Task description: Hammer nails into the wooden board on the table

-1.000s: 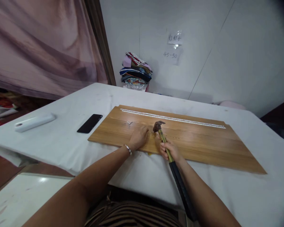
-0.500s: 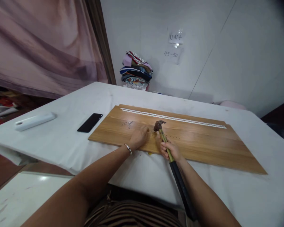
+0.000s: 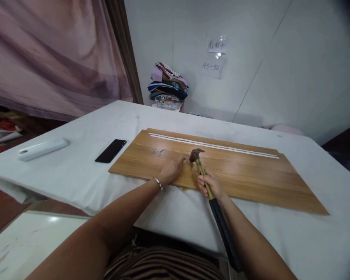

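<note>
White table before you, wooden board lying on it.
Over the board, your right hand grips the hammer close to its head, probably for control; your left hand rests alongside, fingers curled (whether around something, I cannot tell). Loose nails lie nearby, seemingly for easy reach.

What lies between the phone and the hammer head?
In the head view, loose nails lie on the wooden board between the phone and hammer head, with the left hand close to the hammer head.
</note>
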The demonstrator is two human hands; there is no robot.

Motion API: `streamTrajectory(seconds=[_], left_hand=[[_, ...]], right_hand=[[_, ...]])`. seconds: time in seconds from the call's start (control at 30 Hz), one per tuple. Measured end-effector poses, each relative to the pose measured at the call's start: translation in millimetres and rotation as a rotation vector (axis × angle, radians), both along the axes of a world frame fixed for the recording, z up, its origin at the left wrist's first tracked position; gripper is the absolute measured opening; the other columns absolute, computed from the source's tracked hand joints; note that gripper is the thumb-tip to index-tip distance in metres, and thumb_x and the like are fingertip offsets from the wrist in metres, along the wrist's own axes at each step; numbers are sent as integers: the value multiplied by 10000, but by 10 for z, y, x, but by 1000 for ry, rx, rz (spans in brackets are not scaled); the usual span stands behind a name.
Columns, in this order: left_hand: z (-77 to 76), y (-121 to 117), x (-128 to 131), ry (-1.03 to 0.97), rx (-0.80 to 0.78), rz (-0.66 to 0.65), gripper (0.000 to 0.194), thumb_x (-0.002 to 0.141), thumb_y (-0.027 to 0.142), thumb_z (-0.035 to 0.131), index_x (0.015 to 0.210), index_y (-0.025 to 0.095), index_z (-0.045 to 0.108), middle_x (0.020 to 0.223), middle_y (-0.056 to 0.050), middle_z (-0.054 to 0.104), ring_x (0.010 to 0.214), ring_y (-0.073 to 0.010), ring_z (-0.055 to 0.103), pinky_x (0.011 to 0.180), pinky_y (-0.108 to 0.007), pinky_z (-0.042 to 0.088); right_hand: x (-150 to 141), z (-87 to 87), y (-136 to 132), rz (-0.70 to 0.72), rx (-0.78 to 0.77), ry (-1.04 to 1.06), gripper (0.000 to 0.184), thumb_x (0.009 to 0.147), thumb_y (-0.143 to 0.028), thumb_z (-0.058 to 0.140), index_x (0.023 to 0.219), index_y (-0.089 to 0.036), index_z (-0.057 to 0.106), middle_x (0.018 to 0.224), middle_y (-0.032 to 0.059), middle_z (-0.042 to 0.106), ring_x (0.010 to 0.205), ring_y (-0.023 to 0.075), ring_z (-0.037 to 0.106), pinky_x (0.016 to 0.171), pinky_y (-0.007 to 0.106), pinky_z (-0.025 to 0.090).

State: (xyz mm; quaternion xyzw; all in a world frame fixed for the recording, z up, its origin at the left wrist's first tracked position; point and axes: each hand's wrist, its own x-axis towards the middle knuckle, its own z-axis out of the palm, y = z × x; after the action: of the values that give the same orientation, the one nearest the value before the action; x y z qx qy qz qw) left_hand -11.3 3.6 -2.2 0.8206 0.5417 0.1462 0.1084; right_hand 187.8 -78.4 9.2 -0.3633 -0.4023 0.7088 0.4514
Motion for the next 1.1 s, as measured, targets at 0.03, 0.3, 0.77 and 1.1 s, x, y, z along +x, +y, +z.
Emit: streamTrajectory(seconds=[0.03,0.3,0.77,1.1], left_hand=[[1,1,0,17,-9,-3,345,1038,281,387,1235,163,644,968,-114,771,852,-223,733,800,-325,541],[44,-6,0,77,-50,-34,316,1055,268,355,1151,159,636,998,-134,760,889,-229,727,825,-331,529],[61,-15,23,145,-72,-16,382,1064,349,335,1039,152,661,867,-130,748,795,-241,718,763,-337,497],[153,-63,50,188,-80,1,403,1070,359,329,1011,161,674,969,-143,765,881,-244,719,786,-327,482]], right_hand=[[0,4,0,3,-1,1,505,717,-402,748,1119,-226,496,541,-153,492,294,69,383,271,190,266],[-11,-30,2,6,-10,-7,479,722,-399,755,1099,-218,522,541,-143,496,300,66,388,280,189,262],[-14,13,-19,0,-3,-1,448,734,-383,733,1088,-227,505,549,-148,488,307,60,381,283,180,273],[2,-18,-8,8,15,7,461,745,-394,739,1109,-234,507,558,-146,481,307,58,378,289,177,285]])
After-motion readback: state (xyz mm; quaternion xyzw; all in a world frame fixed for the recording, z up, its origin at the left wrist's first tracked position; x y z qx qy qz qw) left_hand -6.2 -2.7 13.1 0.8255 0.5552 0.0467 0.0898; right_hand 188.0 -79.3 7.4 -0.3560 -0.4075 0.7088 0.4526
